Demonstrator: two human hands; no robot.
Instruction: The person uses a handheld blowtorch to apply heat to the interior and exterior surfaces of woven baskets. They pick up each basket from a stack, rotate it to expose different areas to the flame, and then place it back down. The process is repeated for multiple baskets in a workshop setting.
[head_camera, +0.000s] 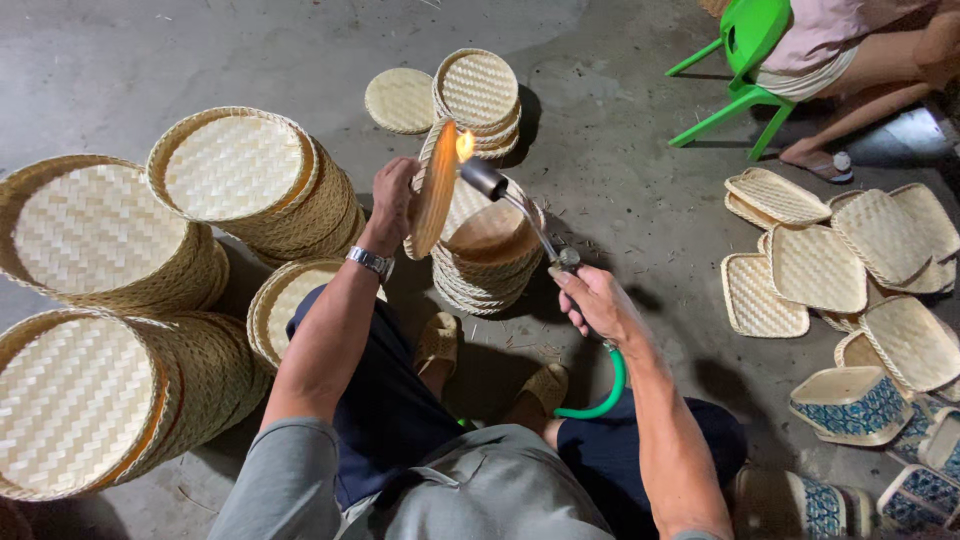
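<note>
My left hand grips a round woven bamboo tray and holds it on edge, its inner face turned right. My right hand is closed on the handle of a gas torch fed by a green hose. The torch's dark nozzle points at the tray's upper rim, where a small flame burns. Under the tray stands a stack of round trays. A metal watch sits on my left wrist.
Tall stacks of round woven trays lie on their sides at my left. Two more round stacks stand farther off. Rectangular woven trays and blue-patterned baskets spread on the right. Another person sits on a green chair.
</note>
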